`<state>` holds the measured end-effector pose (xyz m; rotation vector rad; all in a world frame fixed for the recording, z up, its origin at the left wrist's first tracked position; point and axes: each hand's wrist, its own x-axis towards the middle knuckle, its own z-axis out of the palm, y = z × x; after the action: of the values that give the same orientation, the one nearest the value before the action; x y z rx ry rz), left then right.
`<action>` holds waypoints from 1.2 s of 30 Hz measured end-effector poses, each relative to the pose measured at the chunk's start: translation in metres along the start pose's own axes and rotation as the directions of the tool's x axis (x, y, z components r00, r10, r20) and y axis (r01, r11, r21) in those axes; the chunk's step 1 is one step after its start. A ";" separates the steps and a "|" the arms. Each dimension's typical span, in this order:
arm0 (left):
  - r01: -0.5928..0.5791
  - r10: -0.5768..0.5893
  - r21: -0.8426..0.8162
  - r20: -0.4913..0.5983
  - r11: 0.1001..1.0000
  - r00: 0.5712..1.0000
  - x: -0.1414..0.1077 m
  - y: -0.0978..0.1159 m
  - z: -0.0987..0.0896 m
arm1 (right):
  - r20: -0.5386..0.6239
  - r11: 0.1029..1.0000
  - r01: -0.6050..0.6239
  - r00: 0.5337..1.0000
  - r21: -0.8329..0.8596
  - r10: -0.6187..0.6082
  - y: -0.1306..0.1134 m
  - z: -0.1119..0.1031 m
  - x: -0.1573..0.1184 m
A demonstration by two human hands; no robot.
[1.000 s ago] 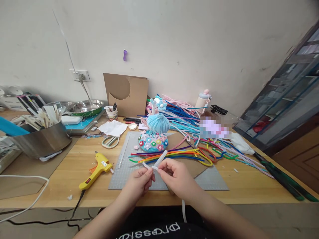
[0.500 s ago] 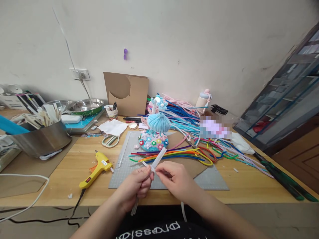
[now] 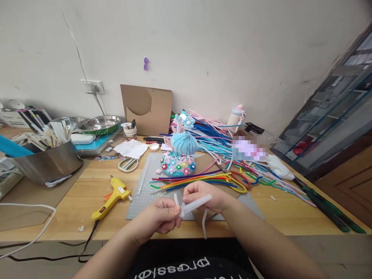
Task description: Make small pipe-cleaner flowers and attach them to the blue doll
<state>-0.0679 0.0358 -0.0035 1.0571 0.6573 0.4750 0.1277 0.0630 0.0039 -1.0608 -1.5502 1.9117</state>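
Above the front edge of the grey cutting mat (image 3: 139, 205), my left hand (image 3: 167, 215) pinches white strips (image 3: 197, 203) where they cross. The wider strip points right, and a narrow end stands up. My right hand (image 3: 200, 195) is closed at the strips, its thumb and fingertips close to my left fingertips; a thin white tail hangs below it. Behind both hands lie coloured pipe cleaners (image 3: 197, 179). A light-blue fuzzy figure (image 3: 184, 143) on a round base of small flowers (image 3: 177, 164) stands on the mat.
To the left lie a yellow glue gun (image 3: 116, 193), scissors (image 3: 128, 165) and a metal pot (image 3: 49, 162) of sticks. More pipe cleaners (image 3: 209, 128) are heaped at the back. Cardboard (image 3: 148, 112) leans on the wall. A green-black object (image 3: 325, 205) lies at right.
The wider white strip has swung from pointing up to pointing right. My right hand has risen a little, and the thin tail now hangs higher, in front of the mat's edge.
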 end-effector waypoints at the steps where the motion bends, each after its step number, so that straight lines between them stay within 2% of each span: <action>1: 0.017 -0.018 0.073 0.001 0.997 1.000 -0.001 0.001 0.000 | 0.011 0.998 0.006 1.000 -0.064 -0.005 -0.007 -0.002 -0.001; 3: 0.039 -0.036 0.180 -0.020 0.983 0.999 -0.001 0.000 0.000 | 0.016 0.955 0.064 0.998 -0.289 -0.062 -0.021 -0.002 -0.007; 5: 0.051 -0.035 0.233 -0.072 0.971 0.997 0.001 -0.003 0.000 | 0.047 0.825 0.163 0.985 -0.542 -0.165 -0.034 0.001 -0.016; 6: 0.060 -0.034 0.247 -0.107 0.967 0.994 0.003 -0.005 0.000 | 0.084 0.725 0.225 0.971 -0.651 -0.225 -0.039 0.004 -0.021; 8: 0.074 -0.027 0.248 -0.187 0.966 0.982 0.007 -0.009 -0.001 | 0.178 0.466 0.324 0.927 -0.823 -0.330 -0.045 0.012 -0.031; 10: 0.072 -0.019 0.201 -0.253 0.977 0.967 0.010 -0.013 -0.001 | 0.237 0.210 0.333 0.894 -0.919 -0.381 -0.044 0.019 -0.037; 11: 0.061 -0.013 0.163 -0.278 0.985 0.961 0.011 -0.014 -0.001 | 0.243 0.114 0.310 0.884 -0.944 -0.399 -0.042 0.022 -0.039; 13: 0.024 -0.001 0.072 -0.312 0.997 0.950 0.012 -0.014 -0.001 | 0.234 0.010 0.266 0.862 -0.964 -0.449 -0.035 0.026 -0.041; 15: -0.018 0.013 -0.011 -0.324 1.000 0.946 0.011 -0.012 0.001 | 0.218 0.005 0.257 0.830 -0.967 -0.514 -0.027 0.027 -0.042; 17: -0.042 0.012 -0.091 -0.307 0.995 0.952 0.008 -0.010 0.003 | 0.184 0.066 0.263 0.810 -0.962 -0.557 -0.019 0.026 -0.041; 19: -0.036 -0.008 -0.165 -0.256 0.986 0.967 0.004 -0.007 0.005 | 0.139 0.174 0.281 0.814 -0.944 -0.563 -0.013 0.024 -0.039; 23: -0.017 -0.018 -0.235 -0.147 0.972 0.989 -0.003 -0.006 0.006 | 0.118 0.462 0.380 0.857 -0.801 -0.501 -0.005 0.017 -0.031; 26: 0.066 -0.068 -0.138 -0.009 0.988 0.998 -0.008 -0.005 0.005 | 0.190 0.655 0.400 0.910 -0.641 -0.370 -0.003 0.009 -0.024; 28: 0.138 -0.141 0.060 0.056 0.989 0.988 -0.010 -0.002 0.003 | 0.236 0.708 0.353 0.936 -0.611 -0.262 -0.005 0.004 -0.020; 30: 0.172 -0.181 0.322 -0.004 0.931 0.984 -0.011 -0.001 0.002 | 0.230 0.675 0.299 0.954 -0.674 -0.193 -0.008 0.002 -0.020; 32: 0.195 -0.152 0.518 -0.125 0.833 0.980 -0.011 0.000 0.000 | 0.184 0.577 0.271 0.961 -0.770 -0.206 -0.013 0.005 -0.023; 34: 0.204 -0.087 0.618 -0.214 0.759 0.973 -0.010 -0.003 -0.003 | 0.153 0.455 0.267 0.950 -0.849 -0.272 -0.017 0.011 -0.028; 36: 0.178 0.002 0.661 -0.262 0.729 0.965 -0.008 -0.007 -0.005 | 0.140 0.367 0.261 0.935 -0.893 -0.325 -0.020 0.018 -0.034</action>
<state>-0.0773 0.0309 -0.0090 1.6728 1.1556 0.2748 0.1314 0.0319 0.0341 -1.0539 -2.6180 0.6440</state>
